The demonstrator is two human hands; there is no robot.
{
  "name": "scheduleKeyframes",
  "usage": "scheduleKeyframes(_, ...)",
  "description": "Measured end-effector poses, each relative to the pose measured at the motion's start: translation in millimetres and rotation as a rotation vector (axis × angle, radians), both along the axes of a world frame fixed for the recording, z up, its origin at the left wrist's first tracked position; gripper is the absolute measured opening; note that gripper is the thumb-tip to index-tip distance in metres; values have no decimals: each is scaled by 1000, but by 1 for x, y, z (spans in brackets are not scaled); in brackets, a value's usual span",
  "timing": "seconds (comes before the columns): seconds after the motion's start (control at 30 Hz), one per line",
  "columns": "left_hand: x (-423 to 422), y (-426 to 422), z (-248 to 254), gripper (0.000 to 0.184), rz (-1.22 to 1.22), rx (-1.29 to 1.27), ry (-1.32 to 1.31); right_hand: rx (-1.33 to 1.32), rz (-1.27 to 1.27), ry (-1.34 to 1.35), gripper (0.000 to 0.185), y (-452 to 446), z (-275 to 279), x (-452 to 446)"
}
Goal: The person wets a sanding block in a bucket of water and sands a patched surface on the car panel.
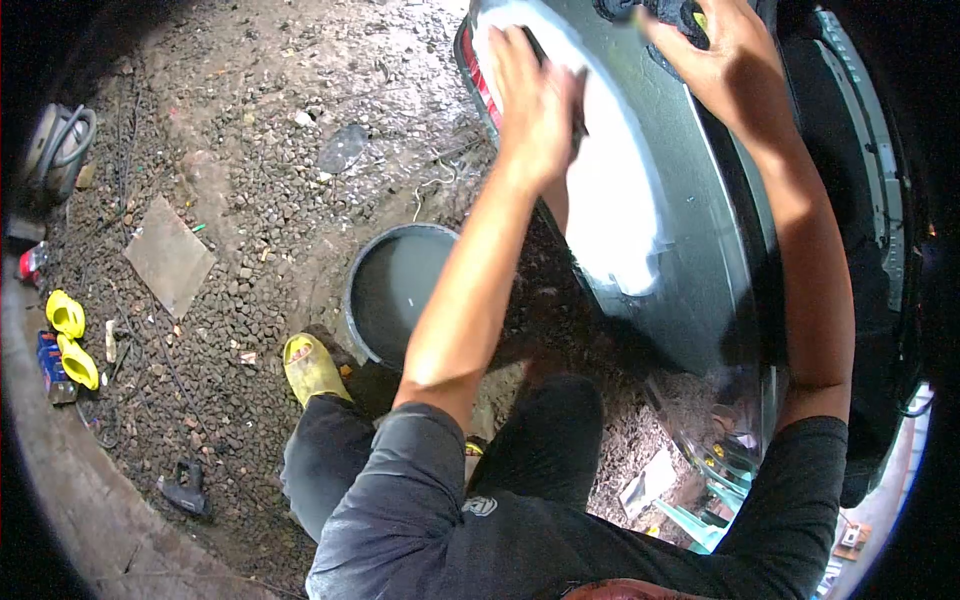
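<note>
A dark car body panel with a large white patch fills the upper right. Over the upper part of the patch lies my left hand, its fingers closed round a dark, thin block that is partly hidden and blurred. A red light strip runs along the panel's edge beside it. My right hand is at the top of the panel, thumb and fingers spread around a dark recess; whether it holds anything is unclear.
A round bucket of grey water stands on the gravel below my left forearm. A flat square board, yellow slippers, a dark tool and a coiled hose lie to the left.
</note>
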State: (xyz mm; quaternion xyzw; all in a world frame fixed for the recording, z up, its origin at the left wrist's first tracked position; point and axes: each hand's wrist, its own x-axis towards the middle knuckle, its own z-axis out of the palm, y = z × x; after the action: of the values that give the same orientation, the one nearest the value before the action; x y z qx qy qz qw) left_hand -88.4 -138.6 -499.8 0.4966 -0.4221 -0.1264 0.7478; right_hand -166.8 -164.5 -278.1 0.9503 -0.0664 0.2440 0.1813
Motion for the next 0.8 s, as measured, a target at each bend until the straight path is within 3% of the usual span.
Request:
scheduleKeyframes(0.07,-52,38,-2,104,-59,64,-52,-33,43,-5,18,-5,-3,1)
scheduleKeyframes(0.13,-86,65,-13,109,-67,-7,-123,-63,7,-18,18,3,-4,4)
scheduleKeyframes(0.2,-69,52,-11,106,-82,32,-86,-64,-3,-19,19,3,-4,4)
scheduleKeyframes(0.3,1,0,-13,83,-83,-25,131,-43,-8,-16,19,3,-4,2)
scheduleKeyframes(0.43,-16,-26,-32,86,-17,-132,225,-91,7,13,18,6,-1,7)
scheduleKeyframes(0.5,-56,33,-12,99,-34,85,-15,-5,29,36,17,-4,0,4)
scheduleKeyframes(0.57,-77,53,-4,100,-22,49,-30,200,16,25,16,-3,-1,4)
scheduleKeyframes(0.6,-77,54,-2,99,1,50,-41,171,-36,35,16,3,0,5)
scheduleKeyframes(0.7,-27,15,5,91,-10,66,57,45,-104,42,16,20,4,11)
scheduleKeyframes(0.8,28,-18,9,83,-35,39,127,155,-226,111,18,32,15,13)
